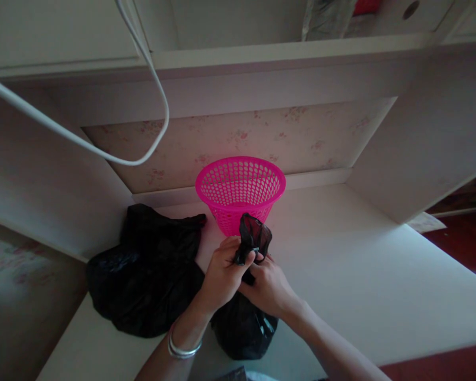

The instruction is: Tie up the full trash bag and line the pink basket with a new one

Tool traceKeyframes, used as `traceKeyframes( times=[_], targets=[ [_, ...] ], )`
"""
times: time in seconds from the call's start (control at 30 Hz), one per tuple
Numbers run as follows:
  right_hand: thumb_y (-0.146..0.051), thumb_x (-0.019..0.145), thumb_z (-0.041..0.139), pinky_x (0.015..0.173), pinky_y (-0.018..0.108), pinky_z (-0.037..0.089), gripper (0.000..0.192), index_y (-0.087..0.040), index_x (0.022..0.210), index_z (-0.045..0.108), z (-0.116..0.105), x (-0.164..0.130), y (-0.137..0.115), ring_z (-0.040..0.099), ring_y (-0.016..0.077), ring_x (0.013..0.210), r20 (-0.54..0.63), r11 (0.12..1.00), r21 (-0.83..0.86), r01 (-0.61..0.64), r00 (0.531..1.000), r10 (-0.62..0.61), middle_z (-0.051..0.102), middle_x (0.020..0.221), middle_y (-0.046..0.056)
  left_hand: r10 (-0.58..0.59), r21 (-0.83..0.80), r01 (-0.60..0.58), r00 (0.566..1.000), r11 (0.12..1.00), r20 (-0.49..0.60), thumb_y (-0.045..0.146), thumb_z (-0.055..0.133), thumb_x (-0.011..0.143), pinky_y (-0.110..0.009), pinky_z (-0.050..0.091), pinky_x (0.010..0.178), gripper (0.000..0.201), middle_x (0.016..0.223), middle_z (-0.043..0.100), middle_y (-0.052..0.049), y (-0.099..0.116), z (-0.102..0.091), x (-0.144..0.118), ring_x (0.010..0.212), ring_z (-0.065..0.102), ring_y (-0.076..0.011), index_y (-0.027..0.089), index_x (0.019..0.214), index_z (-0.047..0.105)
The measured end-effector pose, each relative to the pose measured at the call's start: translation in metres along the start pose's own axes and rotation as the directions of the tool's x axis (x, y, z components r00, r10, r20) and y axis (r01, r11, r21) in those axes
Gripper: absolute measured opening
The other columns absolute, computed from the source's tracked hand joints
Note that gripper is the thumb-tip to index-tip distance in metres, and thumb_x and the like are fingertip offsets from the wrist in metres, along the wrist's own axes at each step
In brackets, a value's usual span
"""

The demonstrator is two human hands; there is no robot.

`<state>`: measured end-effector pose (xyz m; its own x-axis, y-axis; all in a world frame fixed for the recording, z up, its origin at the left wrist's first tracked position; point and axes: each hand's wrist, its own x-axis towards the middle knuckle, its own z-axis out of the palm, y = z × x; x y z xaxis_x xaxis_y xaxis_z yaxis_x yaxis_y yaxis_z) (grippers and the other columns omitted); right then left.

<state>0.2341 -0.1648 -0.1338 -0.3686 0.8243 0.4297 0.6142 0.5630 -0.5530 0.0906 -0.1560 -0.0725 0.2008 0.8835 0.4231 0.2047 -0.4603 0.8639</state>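
Your grip is closed on the gathered neck of a small black plastic bag (244, 317): your left hand (222, 278) pinches the bunched top between thumb and fingers, and your right hand (267, 286) clamps the same neck just beside it, the two hands touching; the bag's loose tip stands up above your fingers, and its filled body rests on the surface (360, 280) just below your wrists. Judging from that, the bag is already filled and its mouth gathered; I see no finished knot, so the closing seems only part done. A pink plastic basket (240, 193) stands upright just behind the bag, apparently empty; a larger black bag (146, 270) lies slumped to your left, near but apart. The surface is a pale desk set in a white alcove; floral wallpaper (238, 140) backs it, a shelf (285, 53) runs above, a white cable (103, 151) loops down at the upper left; dark red floor shows at the right.
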Motion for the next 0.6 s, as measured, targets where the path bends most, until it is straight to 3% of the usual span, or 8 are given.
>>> traceKeyframes(
  times=[0.13, 0.2, 0.3, 0.4, 0.47, 0.6],
  targets=[
    [-0.034, 0.093, 0.066, 0.085, 0.042, 0.055, 0.026, -0.021, 0.073, 0.078, -0.005, -0.005, 0.006, 0.073, 0.0278, 0.078, 0.053, 0.998, -0.062, -0.027, 0.998, 0.031, 0.078, 0.078, 0.012, -0.099, -0.022, 0.099, 0.995, 0.995, 0.011, 0.067, 0.048, 0.101, -0.034, 0.053, 0.079, 0.063, 0.077, 0.075, -0.007, 0.007, 0.009, 0.003, 0.082, 0.071, -0.0231, 0.019, 0.081, 0.083],
    [-0.027, 0.095, 0.059, 0.077, 0.037, 0.055, 0.028, -0.02, 0.076, 0.079, -0.012, -0.006, 0.011, 0.073, 0.0266, 0.077, 0.067, 0.996, -0.068, -0.053, 0.996, 0.058, 0.079, 0.082, 0.013, -0.104, -0.056, 0.106, 0.994, 0.993, 0.038, 0.065, 0.044, 0.103, -0.034, 0.055, 0.083, 0.063, 0.085, 0.077, -0.008, 0.007, 0.012, 0.003, 0.087, 0.073, -0.0232, 0.018, 0.086, 0.083],
    [-0.023, 0.097, 0.054, 0.067, 0.032, 0.053, 0.026, -0.02, 0.09, 0.079, -0.03, -0.009, 0.022, 0.072, 0.0233, 0.075, 0.027, 0.993, 0.009, -0.116, 0.993, 0.116, 0.079, 0.091, 0.011, 0.024, -0.122, -0.017, 0.998, 0.992, 0.052, 0.067, 0.053, 0.098, -0.036, 0.054, 0.098, 0.057, 0.115, 0.076, -0.012, 0.003, 0.01, -0.001, 0.109, 0.071, -0.026, 0.019, 0.109, 0.081],
    [-0.027, 0.098, 0.054, 0.066, 0.031, 0.053, 0.026, -0.021, 0.084, 0.075, -0.053, -0.011, 0.036, 0.07, 0.0228, 0.072, -0.053, 0.987, 0.061, -0.148, 0.987, 0.151, 0.075, 0.08, 0.008, 0.103, -0.192, -0.098, 0.995, 0.976, 0.014, 0.07, 0.06, 0.092, -0.039, 0.048, 0.11, 0.064, 0.135, 0.065, -0.013, -0.006, 0.005, -0.011, 0.129, 0.061, -0.028, 0.023, 0.133, 0.069],
    [-0.03, 0.099, 0.054, 0.07, 0.032, 0.055, 0.026, -0.021, 0.087, 0.075, -0.072, -0.012, 0.045, 0.071, 0.0242, 0.078, -0.123, 0.986, 0.033, -0.165, 0.978, 0.168, 0.076, 0.082, 0.008, 0.042, -0.217, -0.042, 0.999, 0.975, -0.003, 0.066, 0.058, 0.096, -0.037, 0.046, 0.112, 0.056, 0.134, 0.064, -0.012, -0.012, 0.003, -0.022, 0.129, 0.06, -0.0258, 0.025, 0.134, 0.067],
    [-0.037, 0.099, 0.055, 0.077, 0.035, 0.057, 0.025, -0.022, 0.093, 0.075, -0.116, -0.012, 0.066, 0.075, 0.0267, 0.088, -0.238, 0.976, -0.072, -0.206, 0.954, 0.184, 0.079, 0.092, 0.008, -0.186, -0.155, 0.173, 0.98, 0.973, -0.07, 0.057, 0.052, 0.103, -0.033, 0.049, 0.103, 0.042, 0.114, 0.07, -0.009, -0.022, 0.004, -0.045, 0.113, 0.065, -0.022, 0.023, 0.112, 0.074]
  ],
)
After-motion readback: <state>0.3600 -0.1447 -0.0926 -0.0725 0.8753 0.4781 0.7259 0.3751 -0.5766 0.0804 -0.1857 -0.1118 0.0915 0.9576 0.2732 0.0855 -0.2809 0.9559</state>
